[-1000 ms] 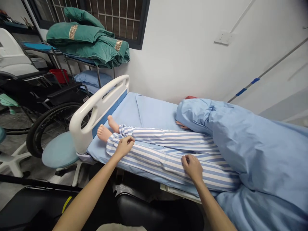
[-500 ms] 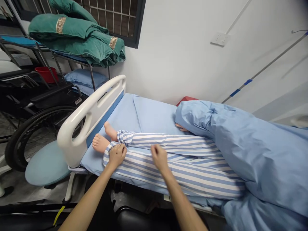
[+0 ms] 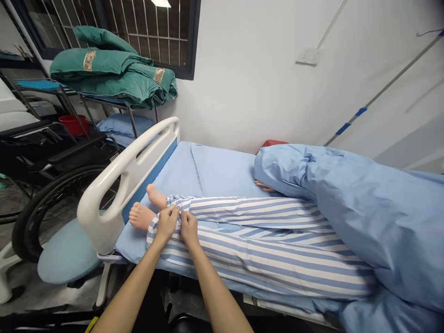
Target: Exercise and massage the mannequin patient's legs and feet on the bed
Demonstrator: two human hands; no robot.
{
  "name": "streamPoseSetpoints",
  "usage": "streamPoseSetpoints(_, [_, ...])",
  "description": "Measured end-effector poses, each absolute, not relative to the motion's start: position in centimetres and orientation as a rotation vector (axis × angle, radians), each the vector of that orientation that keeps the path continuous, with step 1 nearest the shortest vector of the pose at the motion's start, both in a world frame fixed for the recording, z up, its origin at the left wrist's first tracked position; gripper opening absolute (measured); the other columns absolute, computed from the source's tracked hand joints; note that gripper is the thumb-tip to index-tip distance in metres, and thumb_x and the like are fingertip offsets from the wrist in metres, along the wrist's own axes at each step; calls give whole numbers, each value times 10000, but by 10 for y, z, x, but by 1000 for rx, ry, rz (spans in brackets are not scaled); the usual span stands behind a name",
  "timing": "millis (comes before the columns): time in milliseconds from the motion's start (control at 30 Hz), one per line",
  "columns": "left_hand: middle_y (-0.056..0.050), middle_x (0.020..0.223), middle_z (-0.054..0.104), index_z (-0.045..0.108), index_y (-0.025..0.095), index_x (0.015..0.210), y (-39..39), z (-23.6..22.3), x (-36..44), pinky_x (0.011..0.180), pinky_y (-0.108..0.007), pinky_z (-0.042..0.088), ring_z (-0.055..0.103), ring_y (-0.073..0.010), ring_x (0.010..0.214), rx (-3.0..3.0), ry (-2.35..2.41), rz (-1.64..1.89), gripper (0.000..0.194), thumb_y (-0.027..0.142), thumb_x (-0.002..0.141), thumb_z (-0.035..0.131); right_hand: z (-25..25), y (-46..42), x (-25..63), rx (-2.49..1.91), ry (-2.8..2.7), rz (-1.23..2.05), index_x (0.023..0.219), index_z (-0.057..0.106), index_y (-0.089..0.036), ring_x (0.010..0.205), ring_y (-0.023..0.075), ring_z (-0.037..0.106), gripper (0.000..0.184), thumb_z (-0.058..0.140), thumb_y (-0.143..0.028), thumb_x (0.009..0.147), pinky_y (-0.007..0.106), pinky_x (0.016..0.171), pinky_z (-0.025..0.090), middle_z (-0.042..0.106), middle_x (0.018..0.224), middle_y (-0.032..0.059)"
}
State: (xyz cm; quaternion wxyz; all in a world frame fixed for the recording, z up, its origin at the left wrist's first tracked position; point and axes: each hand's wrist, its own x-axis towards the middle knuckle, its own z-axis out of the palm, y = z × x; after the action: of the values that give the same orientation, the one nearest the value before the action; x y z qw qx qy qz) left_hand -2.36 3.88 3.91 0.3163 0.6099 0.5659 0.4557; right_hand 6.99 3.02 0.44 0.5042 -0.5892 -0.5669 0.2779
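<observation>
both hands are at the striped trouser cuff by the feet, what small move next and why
Probably ease the bunched cuff of the blue-striped pyjama trousers toward the bare foot: the left hand and right hand are both at it, and the fabric looks gathered above the ankle, not flat.

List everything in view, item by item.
Striped trousers: 1 pair, blue and white, on the legs lying on the bed.
Bare feet: 2, on the sheet beyond the trouser cuffs.
Duvet: 1, pale blue, covering the far side of the bed above the legs.
Bed sheet: 1, pale blue, under the legs.
Bed end panel: 1, white and blue, at the feet.
Quilts: several, green, stacked on a metal rack.
Pillow: 1, blue, under the rack.
Bucket: 1, red, under the rack.
Wheelchair: 1, black, left of the bed.
Stool: 1, pale blue, by the bed end.
Wall socket: 1, white, on the wall.
Left hand, right hand: 2, pinching the trousers near the cuffs.
</observation>
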Motion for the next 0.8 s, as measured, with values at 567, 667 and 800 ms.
streamPoseSetpoints(567, [-28,552,577,471,206,560,55,-11,-19,555,-268,374,486,-141,535,1767,1650,1206,335,351,822,319,31,31,54,-1608,-1546,480,643,525,-204,526,158,474,374,327,-378,908,262,521,251,563,568,26])
streamPoseSetpoints(667, [-40,568,588,474,214,568,57,-14,-22,570,-278,393,506,-155,561,1743,1685,1241,309,338,803,318,31,32,47,-1565,-1540,479,631,517,-207,527,155,474,371,335,-376,907,261,522,257,562,569,20])
streamPoseSetpoints(800, [-33,527,555,481,214,570,56,-14,-21,555,-277,378,472,-146,516,1766,1669,1196,316,380,802,345,14,33,46,-1472,-1300,590,561,461,-205,517,143,471,425,302,-379,914,252,515,293,539,540,10])
